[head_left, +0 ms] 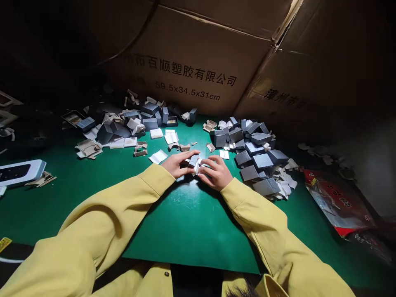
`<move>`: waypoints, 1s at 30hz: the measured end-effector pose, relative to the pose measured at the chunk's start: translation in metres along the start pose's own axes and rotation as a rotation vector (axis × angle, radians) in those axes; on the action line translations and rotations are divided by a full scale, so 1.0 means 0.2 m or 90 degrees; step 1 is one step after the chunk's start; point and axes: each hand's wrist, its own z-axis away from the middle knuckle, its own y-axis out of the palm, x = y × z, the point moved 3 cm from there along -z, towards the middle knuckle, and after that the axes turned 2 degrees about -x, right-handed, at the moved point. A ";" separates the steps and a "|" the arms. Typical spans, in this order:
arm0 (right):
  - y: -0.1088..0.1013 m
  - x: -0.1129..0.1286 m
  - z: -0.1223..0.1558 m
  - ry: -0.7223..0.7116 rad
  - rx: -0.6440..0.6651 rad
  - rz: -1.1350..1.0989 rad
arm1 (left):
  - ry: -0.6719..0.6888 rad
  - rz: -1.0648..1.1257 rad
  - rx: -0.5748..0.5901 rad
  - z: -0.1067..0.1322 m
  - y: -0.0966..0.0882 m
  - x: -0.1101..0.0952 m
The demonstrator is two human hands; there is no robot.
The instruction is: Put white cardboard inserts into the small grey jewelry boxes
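Observation:
Over the middle of the green table, my left hand (177, 164) is closed round a small grey box (193, 160), thumb below and fingers above. A white paper piece (196, 167) shows at the box's right side. Curled close against that paper is my right hand (217, 171), its thumb and fingers pinching at it. The exact grip of the right fingertips is partly hidden. Just left of my left hand lies a folded white card (158, 156). A small white paper square (224, 154) lies behind my right hand.
Dark grey boxes (262, 161) are heaped with white scraps at the right. Another pile of boxes (114, 130) and card pieces spreads at the back left. Large cardboard cartons (198, 53) stand behind. A red plastic bag (337, 202) lies far right, a white device (21, 171) far left.

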 end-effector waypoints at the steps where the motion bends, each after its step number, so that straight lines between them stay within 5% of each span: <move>1: 0.00 0.00 0.01 0.006 -0.001 0.006 | 0.002 0.001 0.001 0.00 0.00 0.00; 5: -0.01 -0.01 0.02 0.034 0.001 -0.057 | 0.000 0.025 -0.003 0.00 0.00 0.01; 10: -0.03 -0.03 0.02 0.190 -0.118 -0.116 | -0.031 0.058 0.000 0.00 0.01 0.02; 17: 0.02 0.06 -0.02 0.209 -0.099 -0.148 | -0.040 0.055 -0.003 -0.01 0.01 0.02; 30: 0.01 -0.01 -0.02 0.188 -0.117 -0.166 | -0.049 0.053 0.009 0.00 -0.01 0.02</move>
